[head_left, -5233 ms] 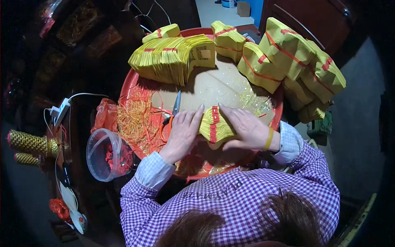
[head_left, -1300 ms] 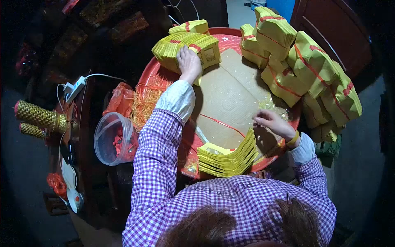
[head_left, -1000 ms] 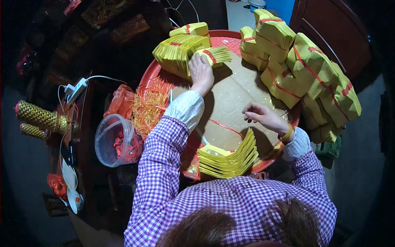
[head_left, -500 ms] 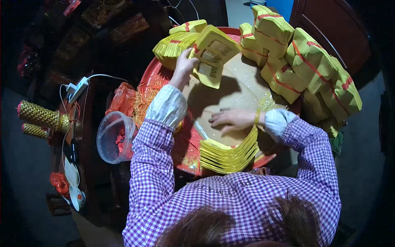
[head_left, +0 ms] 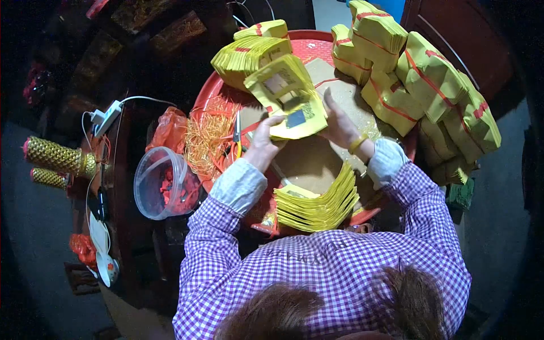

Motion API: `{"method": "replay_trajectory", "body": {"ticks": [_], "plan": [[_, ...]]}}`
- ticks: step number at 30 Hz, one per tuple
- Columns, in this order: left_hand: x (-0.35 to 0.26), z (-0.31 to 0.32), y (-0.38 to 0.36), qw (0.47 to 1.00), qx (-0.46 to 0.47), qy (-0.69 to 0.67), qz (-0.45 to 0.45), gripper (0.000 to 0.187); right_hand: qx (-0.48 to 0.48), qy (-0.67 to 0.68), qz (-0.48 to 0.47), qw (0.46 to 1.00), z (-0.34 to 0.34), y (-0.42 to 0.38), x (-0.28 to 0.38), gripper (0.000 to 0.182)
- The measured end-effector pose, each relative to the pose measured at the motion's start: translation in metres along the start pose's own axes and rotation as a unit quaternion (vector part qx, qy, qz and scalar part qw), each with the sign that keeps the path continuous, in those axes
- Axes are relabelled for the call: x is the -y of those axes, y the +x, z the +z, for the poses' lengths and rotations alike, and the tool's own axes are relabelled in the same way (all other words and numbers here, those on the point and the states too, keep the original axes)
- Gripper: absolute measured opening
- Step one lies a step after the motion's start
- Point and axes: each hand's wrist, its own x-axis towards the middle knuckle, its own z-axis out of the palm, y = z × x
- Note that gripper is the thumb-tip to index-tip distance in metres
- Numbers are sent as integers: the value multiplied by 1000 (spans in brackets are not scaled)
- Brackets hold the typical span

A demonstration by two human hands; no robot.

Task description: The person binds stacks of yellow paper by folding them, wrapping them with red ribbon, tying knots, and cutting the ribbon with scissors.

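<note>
- While a clear tub (head_left: 148, 190) of red scraps stands leftmost, tangled orange string (head_left: 207, 139) lies beside it on the red tray (head_left: 310, 50).
- Left hand (head_left: 265, 144): grip holding the lower-left edge of a yellow paper bundle (head_left: 283, 93), tilted above the tray.
- Fanned yellow stack (head_left: 320, 207): nearer the body.
- Right hand (head_left: 341, 126): at the bundle's right edge, thumb spread; cannot tell whether it grips.
- Banded bundles (head_left: 428, 76): piled at right.

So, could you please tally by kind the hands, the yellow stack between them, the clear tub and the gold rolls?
Hands, left and right: 2
Yellow stack between them: 1
Clear tub: 1
Gold rolls: 2
Total: 6
</note>
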Motion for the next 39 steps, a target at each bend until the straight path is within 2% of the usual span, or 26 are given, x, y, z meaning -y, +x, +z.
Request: {"method": "replay_trajectory", "body": {"ticks": [1,3,5,7,8,9,10,11,15,16,17,20,21,25,31,35,36,39], "plan": [[3,-3,-1,1000,-2,-1,-3,35,-2,1,2,1000,-2,0,-4,54],[13,-9,-4,987,45,114,101,46,-66,-160,10,985,-19,0,-12,55],[22,-13,-9,948,95,228,202,57,-127,-317,17,940,-37,-1,-11,56],[25,-12,-11,881,145,332,303,68,-138,-458,8,878,-44,0,10,59],[19,-12,-10,882,144,331,304,68,-136,-459,9,878,-48,2,22,59],[6,-13,-10,766,110,414,480,74,-84,-580,-40,809,-50,3,34,61],[-2,-15,-10,610,70,476,630,80,-30,-687,-89,721,-51,2,41,64],[-4,-20,-6,610,70,477,629,80,-30,-686,-88,722,-43,-2,45,64],[-9,-50,26,556,274,552,558,83,70,-685,-102,718,-6,-12,49,69],[-7,-54,24,557,273,553,556,83,69,-645,-110,753,-18,-17,45,76],[-4,-59,18,589,278,553,520,82,68,-605,-117,785,-37,-22,39,83],[12,-69,3,680,291,538,405,82,66,-624,-90,774,-68,-40,4,86],[20,-67,3,680,293,539,401,82,62,-622,-87,775,-65,-40,-3,86],[50,-38,11,599,246,484,589,75,18,-645,-291,706,-31,-11,-29,83],[39,-60,-18,573,269,513,580,69,44,-672,-204,710,-38,-24,-15,76],[49,-72,-16,561,246,557,561,61,50,-704,-317,633,-44,-27,-38,70],[52,-75,-15,564,245,557,559,61,51,-704,-314,635,-50,-29,-42,70],[50,-81,-11,427,238,561,668,53,91,-603,-215,763,-68,-32,-44,62]]}}
